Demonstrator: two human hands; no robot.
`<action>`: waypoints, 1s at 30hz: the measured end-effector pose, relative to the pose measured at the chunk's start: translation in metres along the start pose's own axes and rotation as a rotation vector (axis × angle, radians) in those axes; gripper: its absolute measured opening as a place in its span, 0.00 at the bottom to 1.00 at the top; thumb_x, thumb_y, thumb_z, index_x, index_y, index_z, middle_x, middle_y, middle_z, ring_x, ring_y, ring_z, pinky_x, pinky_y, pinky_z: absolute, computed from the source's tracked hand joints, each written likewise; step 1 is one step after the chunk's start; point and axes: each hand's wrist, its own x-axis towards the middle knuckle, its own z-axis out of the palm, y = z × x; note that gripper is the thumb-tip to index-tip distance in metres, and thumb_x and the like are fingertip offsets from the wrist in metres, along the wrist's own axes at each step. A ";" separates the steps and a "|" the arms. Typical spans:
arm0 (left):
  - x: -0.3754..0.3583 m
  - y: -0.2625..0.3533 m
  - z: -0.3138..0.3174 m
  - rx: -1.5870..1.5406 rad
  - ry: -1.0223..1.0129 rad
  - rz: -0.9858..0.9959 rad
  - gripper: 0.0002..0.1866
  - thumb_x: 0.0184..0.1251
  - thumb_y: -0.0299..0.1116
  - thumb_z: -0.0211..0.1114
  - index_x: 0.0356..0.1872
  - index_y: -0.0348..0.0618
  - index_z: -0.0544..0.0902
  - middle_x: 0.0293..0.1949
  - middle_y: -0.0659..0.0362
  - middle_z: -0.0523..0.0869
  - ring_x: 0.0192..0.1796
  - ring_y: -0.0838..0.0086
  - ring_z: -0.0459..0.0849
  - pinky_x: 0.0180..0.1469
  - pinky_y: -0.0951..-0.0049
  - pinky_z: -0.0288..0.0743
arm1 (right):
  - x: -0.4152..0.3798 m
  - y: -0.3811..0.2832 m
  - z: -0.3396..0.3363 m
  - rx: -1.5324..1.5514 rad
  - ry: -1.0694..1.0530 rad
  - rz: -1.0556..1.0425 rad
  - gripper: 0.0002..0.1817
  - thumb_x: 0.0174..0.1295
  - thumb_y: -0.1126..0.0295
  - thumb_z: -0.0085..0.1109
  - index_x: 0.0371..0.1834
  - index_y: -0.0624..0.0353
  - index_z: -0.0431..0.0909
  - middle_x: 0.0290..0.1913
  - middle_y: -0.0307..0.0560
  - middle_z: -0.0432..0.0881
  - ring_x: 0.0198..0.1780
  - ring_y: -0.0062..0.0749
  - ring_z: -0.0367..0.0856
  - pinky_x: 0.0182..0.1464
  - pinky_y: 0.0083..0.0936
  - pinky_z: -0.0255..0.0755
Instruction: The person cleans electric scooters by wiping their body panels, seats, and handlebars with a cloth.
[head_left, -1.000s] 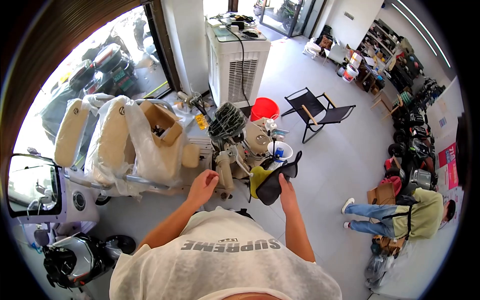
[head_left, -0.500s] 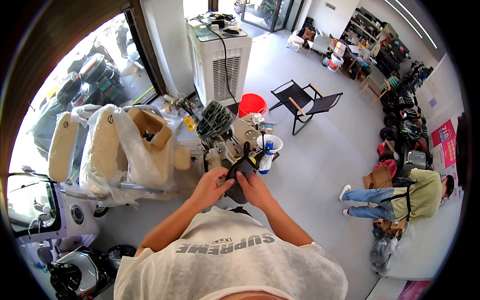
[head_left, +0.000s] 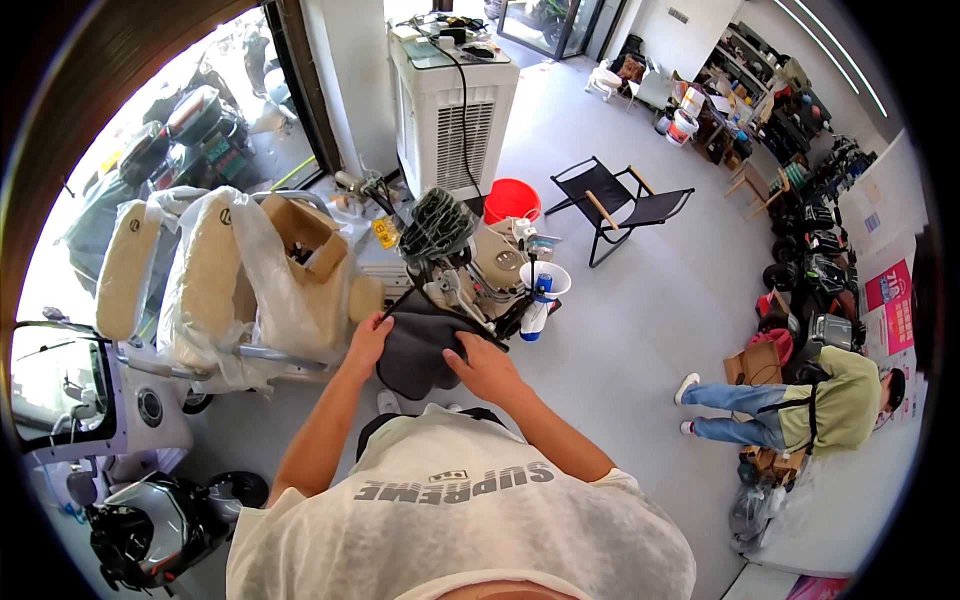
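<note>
A dark grey, flexible cover with black edging (head_left: 420, 345) is spread out in front of my waist. My left hand (head_left: 370, 342) pinches its left edge between thumb and fingers. On the opposite side, my right hand (head_left: 484, 366) grips it, thumb lying over the dark surface. Just beyond the cover stands a scooter's front end with bare parts and cables (head_left: 462, 285), topped by a dark green patterned bundle (head_left: 437, 225). A white bowl-shaped container (head_left: 546, 280) and a blue-and-white bottle (head_left: 537, 310) are to the right of it.
Plastic-wrapped beige seats (head_left: 205, 290) and an open cardboard box (head_left: 305, 240) are on the left. A red bucket (head_left: 511, 200), a white air cooler (head_left: 445, 120) and a black folding chair (head_left: 620, 205) stand ahead. Another person (head_left: 830, 400) is at the right wall.
The dark cover, bunched between close-set hands before, is now spread wider. My hands have moved apart, the left one leftward and upward. The view has shifted slightly.
</note>
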 end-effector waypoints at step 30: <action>-0.014 0.007 0.059 0.053 0.012 0.025 0.26 0.69 0.51 0.64 0.51 0.35 0.79 0.45 0.55 0.85 0.45 0.68 0.83 0.50 0.64 0.77 | 0.027 -0.002 0.006 -0.018 0.070 -0.222 0.29 0.61 0.65 0.63 0.65 0.60 0.69 0.62 0.53 0.71 0.57 0.55 0.77 0.57 0.41 0.74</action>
